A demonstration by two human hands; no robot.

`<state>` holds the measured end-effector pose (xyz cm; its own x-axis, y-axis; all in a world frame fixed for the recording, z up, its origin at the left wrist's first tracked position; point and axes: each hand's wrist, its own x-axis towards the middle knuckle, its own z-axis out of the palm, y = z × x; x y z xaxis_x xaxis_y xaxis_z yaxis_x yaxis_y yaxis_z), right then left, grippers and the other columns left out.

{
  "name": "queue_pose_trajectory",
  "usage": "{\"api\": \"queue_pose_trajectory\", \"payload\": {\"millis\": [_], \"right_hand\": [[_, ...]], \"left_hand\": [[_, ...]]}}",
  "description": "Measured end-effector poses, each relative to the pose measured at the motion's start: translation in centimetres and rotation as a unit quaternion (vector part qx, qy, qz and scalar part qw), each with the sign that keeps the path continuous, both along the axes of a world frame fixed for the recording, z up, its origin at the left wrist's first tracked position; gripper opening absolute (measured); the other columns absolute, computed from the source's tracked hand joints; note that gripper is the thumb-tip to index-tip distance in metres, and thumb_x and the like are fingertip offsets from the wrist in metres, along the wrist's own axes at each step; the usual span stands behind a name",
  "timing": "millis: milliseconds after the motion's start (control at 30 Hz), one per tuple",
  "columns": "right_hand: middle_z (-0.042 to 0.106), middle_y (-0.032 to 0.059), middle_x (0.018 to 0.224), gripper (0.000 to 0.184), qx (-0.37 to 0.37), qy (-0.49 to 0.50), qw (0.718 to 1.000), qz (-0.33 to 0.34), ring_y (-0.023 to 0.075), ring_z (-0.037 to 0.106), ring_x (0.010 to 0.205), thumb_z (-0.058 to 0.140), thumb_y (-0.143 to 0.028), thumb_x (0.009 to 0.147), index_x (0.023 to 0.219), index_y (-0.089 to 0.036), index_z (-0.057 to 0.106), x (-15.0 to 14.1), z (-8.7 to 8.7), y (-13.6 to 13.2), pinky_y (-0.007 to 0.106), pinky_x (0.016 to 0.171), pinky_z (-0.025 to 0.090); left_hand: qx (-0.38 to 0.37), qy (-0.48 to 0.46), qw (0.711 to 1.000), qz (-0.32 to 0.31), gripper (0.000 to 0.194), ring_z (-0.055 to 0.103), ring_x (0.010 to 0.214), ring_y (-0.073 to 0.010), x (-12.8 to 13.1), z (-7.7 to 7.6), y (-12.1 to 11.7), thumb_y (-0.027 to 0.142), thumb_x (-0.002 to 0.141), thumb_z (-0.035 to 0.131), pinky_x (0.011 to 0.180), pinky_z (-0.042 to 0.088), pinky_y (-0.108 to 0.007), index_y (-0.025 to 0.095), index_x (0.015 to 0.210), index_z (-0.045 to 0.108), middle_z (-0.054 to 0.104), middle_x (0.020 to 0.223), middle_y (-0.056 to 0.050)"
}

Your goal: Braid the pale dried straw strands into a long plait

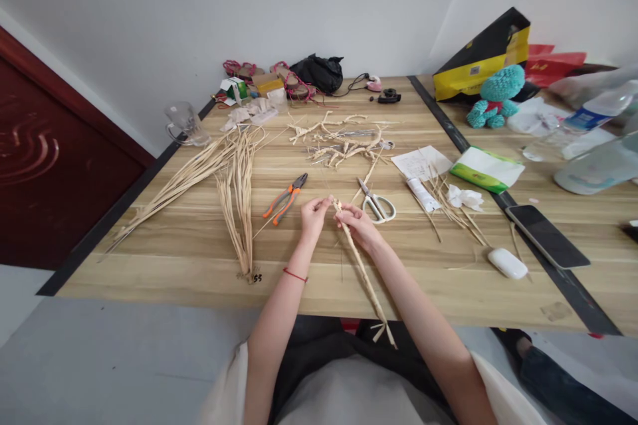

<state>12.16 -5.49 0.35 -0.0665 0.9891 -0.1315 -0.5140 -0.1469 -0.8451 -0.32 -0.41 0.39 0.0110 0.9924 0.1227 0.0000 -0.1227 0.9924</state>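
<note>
- We have one wrapped stalk (361, 261) in work, at the lower centre of the frame, slanting from between the hands down past the near edge of the surface (174, 272).
- Our left hand (316, 214) pinches the stalk's upper tip between thumb and fingertips; at this size we cannot tell whether a fine strand is caught there too.
- Our right hand (359, 224) pinches the stalk just below that tip, fingers curled around it.
- Done, as we judge it: most of the stalk's length looks covered in pale strip, fairly even down to the lower end.
- Left, as we judge it: the upper tip looks lumpy and unsettled, and the loose ends (383, 331) splay out untrimmed at the bottom.
- Plenty of material lies unworked: the bundle of pale strips (242, 202) fans out at left of centre, with none of it in our hands.
- Knobbly twisted pieces (343, 149) lie in a heap at upper centre; they look already shaped, though how finished they are we can't say.
- The pliers (289, 198), left of our hands, and the scissors (377, 204), just to their right, both lie unheld.
- Thin dry stems (448, 209) are scattered right of centre, beside a white tube (423, 194).
</note>
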Motion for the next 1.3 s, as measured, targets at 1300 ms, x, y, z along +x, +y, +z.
{"api": "queue_pose_trajectory", "payload": {"millis": [1300], "right_hand": [[0.067, 0.005, 0.093, 0.056, 0.1, -0.079, 0.991, 0.029, 0.0191, 0.061, 0.088, 0.07, -0.031, 0.069, 0.122, -0.027, 0.053, 0.0, 2.1, -0.7, 0.024, 0.058, 0.046]], "left_hand": [[-0.044, -0.036, 0.985, -0.165, 0.03, 0.056, 0.064, -0.0118, -1.4, 1.1, 0.1, 0.042, 0.066, 0.067, 0.066, 0.045, -0.025, 0.013, 0.071, 0.065, 0.064, 0.067, -0.004]]}}
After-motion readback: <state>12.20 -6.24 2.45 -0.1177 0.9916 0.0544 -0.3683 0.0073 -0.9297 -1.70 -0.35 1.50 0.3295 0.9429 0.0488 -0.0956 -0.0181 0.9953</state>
